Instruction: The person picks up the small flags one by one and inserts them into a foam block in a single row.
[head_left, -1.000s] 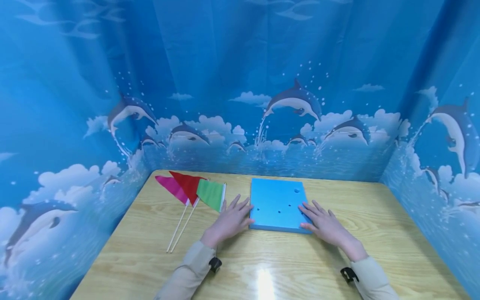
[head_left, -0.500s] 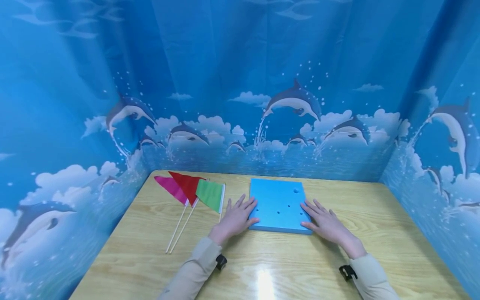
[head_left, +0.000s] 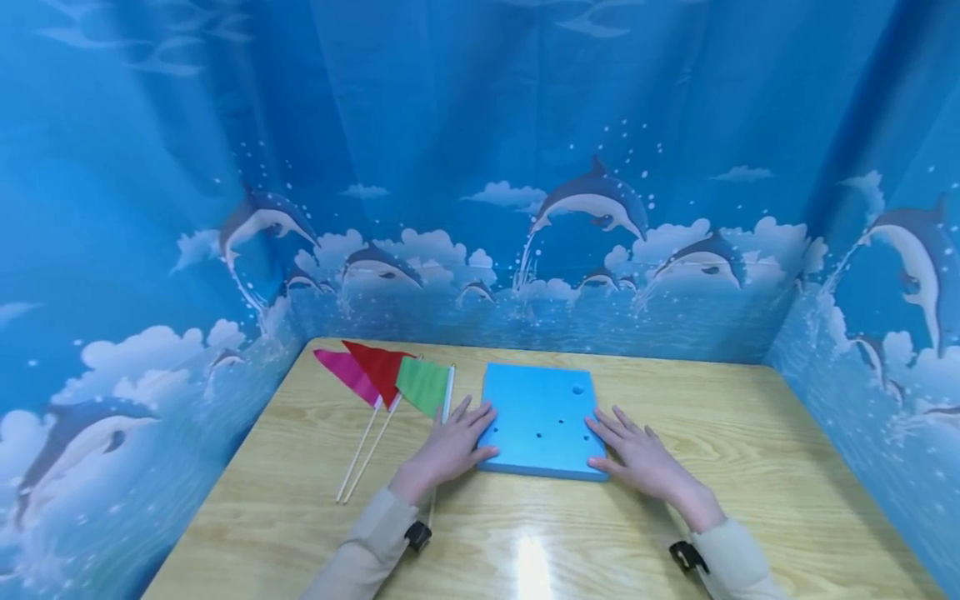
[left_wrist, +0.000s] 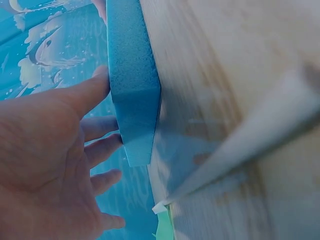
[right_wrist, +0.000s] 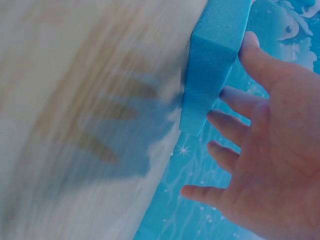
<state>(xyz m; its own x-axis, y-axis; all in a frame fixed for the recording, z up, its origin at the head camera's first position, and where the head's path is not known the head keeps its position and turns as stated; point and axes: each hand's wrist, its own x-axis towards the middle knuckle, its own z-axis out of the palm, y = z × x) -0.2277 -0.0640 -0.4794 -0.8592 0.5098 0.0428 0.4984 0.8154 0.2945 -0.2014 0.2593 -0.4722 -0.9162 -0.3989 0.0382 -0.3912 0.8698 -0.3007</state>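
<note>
A flat square blue foam block (head_left: 532,396) with several small holes and one larger hole lies on the wooden table. My left hand (head_left: 448,446), fingers spread, rests at its left edge. At the opposite edge, my right hand (head_left: 641,458) touches the block with thumb and fingertips, also spread. In the left wrist view, the thumb and some fingers of the left hand (left_wrist: 55,155) meet the block's side (left_wrist: 132,70). The right wrist view has the right hand (right_wrist: 275,135) with its thumb and nearer fingers along the block's edge (right_wrist: 212,55).
Left of the block lie a pink flag (head_left: 343,369), a red flag (head_left: 380,367) and a green flag (head_left: 422,386) on thin white sticks. The green flag's stick passes under my left forearm. A dolphin-print curtain (head_left: 480,125) surrounds the table (head_left: 720,417).
The foam block has slid left and a little nearer to me, both hands moving along with it. The flags have stayed in place.
</note>
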